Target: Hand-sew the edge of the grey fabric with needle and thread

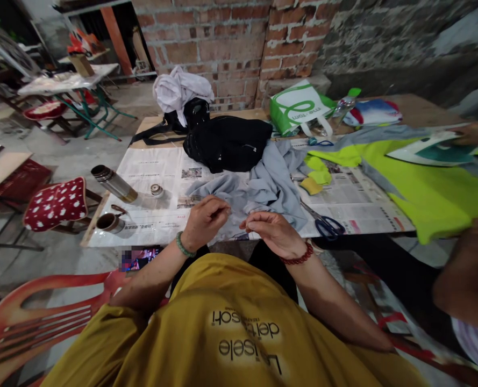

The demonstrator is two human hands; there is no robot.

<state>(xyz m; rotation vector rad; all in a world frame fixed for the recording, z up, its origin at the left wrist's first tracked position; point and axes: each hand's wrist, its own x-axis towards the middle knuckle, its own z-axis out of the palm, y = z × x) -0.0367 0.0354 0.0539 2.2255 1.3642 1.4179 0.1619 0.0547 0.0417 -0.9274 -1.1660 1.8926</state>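
Head view — your left hand (pixel 207 219) and right hand (pixel 274 232) are pinched narrow, though I can't tell on what; grey cloth (pixel 277 174) lies just beyond, on newspaper (pixel 362 196) — go small and steady.

I've got on a loose mustard-yellow fabric shirt (pixel 194 322), wide short sleeves (pixel 112 333) ending near the elbows, bold black printed lettering (pixel 269 329) across the front, upside down from here, partly lost in folds. Bare left hand (pixel 206 219), green round-bead bracelet (pixel 181 246) at its wrist; bare right hand (pixel 274 232), dark red round-bead bracelet (pixel 304 257) at its wrist. Black trouser legs (pixel 271 263) show past my shirt hem, details too dark.
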